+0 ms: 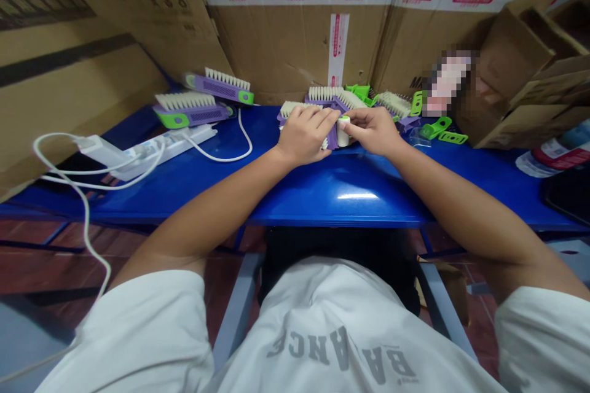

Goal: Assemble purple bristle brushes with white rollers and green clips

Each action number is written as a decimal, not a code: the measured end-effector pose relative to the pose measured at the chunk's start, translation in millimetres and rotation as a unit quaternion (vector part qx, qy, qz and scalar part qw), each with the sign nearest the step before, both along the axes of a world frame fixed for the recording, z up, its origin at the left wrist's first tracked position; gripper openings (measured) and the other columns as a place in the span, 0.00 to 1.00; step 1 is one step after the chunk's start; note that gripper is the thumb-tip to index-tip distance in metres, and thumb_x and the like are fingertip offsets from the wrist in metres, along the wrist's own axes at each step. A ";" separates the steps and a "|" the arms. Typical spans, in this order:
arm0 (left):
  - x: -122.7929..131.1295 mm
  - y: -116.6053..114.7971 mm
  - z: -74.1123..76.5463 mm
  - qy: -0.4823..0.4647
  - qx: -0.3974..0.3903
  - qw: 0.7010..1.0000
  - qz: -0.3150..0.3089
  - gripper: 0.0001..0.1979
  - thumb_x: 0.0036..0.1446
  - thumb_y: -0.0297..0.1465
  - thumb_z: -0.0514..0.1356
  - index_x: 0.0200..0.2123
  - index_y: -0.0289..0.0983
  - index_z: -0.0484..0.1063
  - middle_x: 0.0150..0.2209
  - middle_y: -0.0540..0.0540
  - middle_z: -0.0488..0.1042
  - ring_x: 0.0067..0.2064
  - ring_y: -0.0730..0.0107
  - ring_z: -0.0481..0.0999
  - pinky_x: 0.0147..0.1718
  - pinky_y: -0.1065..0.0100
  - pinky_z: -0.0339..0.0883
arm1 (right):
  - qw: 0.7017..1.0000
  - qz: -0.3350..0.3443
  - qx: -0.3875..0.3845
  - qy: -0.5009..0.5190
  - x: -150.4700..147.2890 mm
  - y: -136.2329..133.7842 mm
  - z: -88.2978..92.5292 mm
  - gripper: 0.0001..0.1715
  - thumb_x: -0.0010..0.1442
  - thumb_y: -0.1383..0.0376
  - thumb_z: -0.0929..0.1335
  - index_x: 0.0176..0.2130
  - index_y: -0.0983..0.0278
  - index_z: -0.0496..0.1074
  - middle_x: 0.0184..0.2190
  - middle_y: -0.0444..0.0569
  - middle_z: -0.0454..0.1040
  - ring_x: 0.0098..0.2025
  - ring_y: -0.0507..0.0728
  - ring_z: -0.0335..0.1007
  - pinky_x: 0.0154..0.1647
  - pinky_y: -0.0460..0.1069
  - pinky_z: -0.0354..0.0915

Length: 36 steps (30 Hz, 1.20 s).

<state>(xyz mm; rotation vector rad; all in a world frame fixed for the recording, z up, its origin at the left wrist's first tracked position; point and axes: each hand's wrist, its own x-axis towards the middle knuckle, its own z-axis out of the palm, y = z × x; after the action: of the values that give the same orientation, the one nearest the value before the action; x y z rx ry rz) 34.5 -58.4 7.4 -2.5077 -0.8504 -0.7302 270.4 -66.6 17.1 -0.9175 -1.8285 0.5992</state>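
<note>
My left hand (302,134) grips a purple plastic brush (330,135) with white bristles, low over the blue table. My right hand (371,131) pinches a white cylindrical part (343,132) with a green end, right against that brush. Behind my hands lies a heap of similar purple brushes (327,97), partly hidden by my fingers. Farther left, two purple-and-green brushes (221,86) rest with their bristles up. Several loose green plastic pieces (445,130) lie to the right of my right hand.
The blue metal table (322,193) stands against cardboard sheets and boxes (295,31). A white power strip (170,150) with a charger and loose white cables sits at the left. A plastic bottle (553,159) lies at the right, beside a blurred package (447,83).
</note>
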 end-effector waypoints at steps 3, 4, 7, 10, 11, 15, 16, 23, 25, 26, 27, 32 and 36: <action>-0.1 0.5 -0.7 -0.001 0.002 1.000 0.002 0.40 0.61 0.36 0.66 0.75 0.30 0.69 0.69 0.27 0.78 0.67 0.30 0.78 0.61 0.38 0.70 | 1.000 -0.002 -0.003 0.001 -0.3 0.2 -0.3 0.34 0.57 0.36 0.80 0.38 0.65 0.88 0.29 0.47 0.80 0.30 0.54 0.71 0.31 0.49 0.66; -0.1 0.6 -0.8 -0.001 0.002 1.000 0.004 0.40 0.61 0.36 0.66 0.75 0.30 0.69 0.69 0.27 0.78 0.67 0.30 0.78 0.61 0.38 0.70 | 1.000 -0.003 -0.005 0.003 -0.5 0.3 -0.4 0.35 0.57 0.36 0.80 0.38 0.65 0.88 0.29 0.47 0.80 0.30 0.54 0.71 0.31 0.50 0.66; -0.2 0.7 -0.7 -0.001 0.000 1.000 0.006 0.40 0.61 0.36 0.66 0.75 0.31 0.69 0.69 0.27 0.78 0.67 0.30 0.77 0.62 0.39 0.70 | 1.000 -0.002 -0.011 0.007 -0.8 0.4 -0.8 0.35 0.56 0.36 0.80 0.38 0.65 0.88 0.29 0.47 0.80 0.30 0.54 0.71 0.31 0.50 0.66; -0.2 0.2 -0.1 0.000 -0.003 1.000 0.005 0.40 0.61 0.36 0.66 0.75 0.32 0.69 0.69 0.28 0.78 0.67 0.30 0.77 0.62 0.38 0.70 | 1.000 0.000 -0.016 0.007 -0.8 0.6 -1.1 0.34 0.57 0.37 0.80 0.39 0.65 0.88 0.28 0.47 0.79 0.29 0.54 0.70 0.30 0.49 0.65; -0.1 0.0 0.1 0.001 -0.004 1.000 0.005 0.40 0.61 0.36 0.66 0.75 0.31 0.69 0.69 0.27 0.78 0.67 0.30 0.77 0.62 0.38 0.70 | 1.000 0.000 -0.016 0.006 -0.8 0.6 -1.0 0.34 0.57 0.37 0.80 0.39 0.65 0.88 0.28 0.46 0.78 0.29 0.53 0.69 0.30 0.49 0.65; 0.5 -0.8 0.6 0.006 -0.008 1.000 0.009 0.40 0.62 0.36 0.65 0.75 0.30 0.69 0.70 0.27 0.78 0.68 0.29 0.77 0.62 0.38 0.70 | 1.000 -0.001 -0.021 0.009 -1.5 0.4 -0.2 0.32 0.55 0.39 0.81 0.38 0.65 0.87 0.27 0.46 0.78 0.28 0.53 0.69 0.29 0.49 0.65; 0.6 -0.8 0.5 0.006 -0.009 1.000 0.009 0.40 0.62 0.36 0.65 0.75 0.30 0.69 0.70 0.26 0.78 0.68 0.29 0.76 0.62 0.38 0.70 | 1.000 -0.001 -0.024 0.012 -1.8 0.2 0.1 0.32 0.54 0.39 0.82 0.38 0.65 0.87 0.27 0.46 0.78 0.28 0.53 0.69 0.29 0.49 0.65; 0.2 0.8 -1.7 0.002 -0.012 1.000 0.002 0.40 0.62 0.36 0.65 0.76 0.31 0.69 0.70 0.26 0.77 0.68 0.28 0.76 0.63 0.36 0.70 | 0.999 -0.005 -0.045 0.024 -3.4 -0.1 0.8 0.31 0.50 0.41 0.84 0.35 0.64 0.84 0.26 0.45 0.79 0.28 0.54 0.71 0.30 0.49 0.67; 0.3 0.7 -2.0 0.003 -0.013 1.000 0.004 0.40 0.62 0.36 0.65 0.76 0.31 0.68 0.70 0.26 0.77 0.68 0.28 0.76 0.63 0.36 0.69 | 0.998 -0.005 -0.050 0.026 -3.3 0.2 0.8 0.31 0.49 0.41 0.85 0.34 0.63 0.84 0.26 0.45 0.79 0.29 0.54 0.71 0.30 0.50 0.67; 0.4 0.7 -2.2 0.003 -0.013 1.000 0.004 0.40 0.63 0.36 0.65 0.76 0.31 0.68 0.70 0.26 0.77 0.68 0.28 0.76 0.63 0.36 0.69 | 0.998 -0.006 -0.052 0.026 -3.2 0.4 0.9 0.32 0.48 0.41 0.85 0.34 0.63 0.83 0.26 0.45 0.79 0.29 0.54 0.71 0.30 0.50 0.67; 0.6 0.6 -2.4 0.003 -0.013 1.000 0.005 0.39 0.63 0.36 0.65 0.76 0.31 0.69 0.70 0.26 0.77 0.68 0.28 0.76 0.63 0.37 0.69 | 0.998 -0.007 -0.054 0.026 -3.1 0.6 0.9 0.32 0.47 0.41 0.86 0.34 0.63 0.83 0.26 0.45 0.79 0.29 0.55 0.72 0.30 0.50 0.68; 1.0 1.7 -3.5 0.004 -0.004 1.000 0.001 0.38 0.65 0.37 0.63 0.76 0.31 0.69 0.69 0.26 0.78 0.68 0.30 0.76 0.63 0.37 0.69 | 0.998 -0.016 -0.064 0.021 -2.6 2.7 0.2 0.32 0.46 0.42 0.86 0.34 0.62 0.80 0.27 0.45 0.79 0.29 0.56 0.74 0.30 0.51 0.68; 1.0 3.0 -4.7 0.011 -0.004 1.000 -0.002 0.38 0.65 0.37 0.64 0.76 0.30 0.69 0.69 0.26 0.78 0.67 0.29 0.77 0.62 0.37 0.70 | 0.997 -0.011 -0.071 0.019 -1.5 6.0 -2.1 0.32 0.45 0.43 0.87 0.34 0.61 0.77 0.25 0.43 0.78 0.28 0.55 0.73 0.28 0.50 0.66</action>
<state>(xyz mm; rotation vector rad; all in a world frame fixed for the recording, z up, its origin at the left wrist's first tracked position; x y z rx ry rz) 35.5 -55.4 2.7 -2.5206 -0.8422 -0.7003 268.9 -60.6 15.0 -1.0131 -1.7579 0.7363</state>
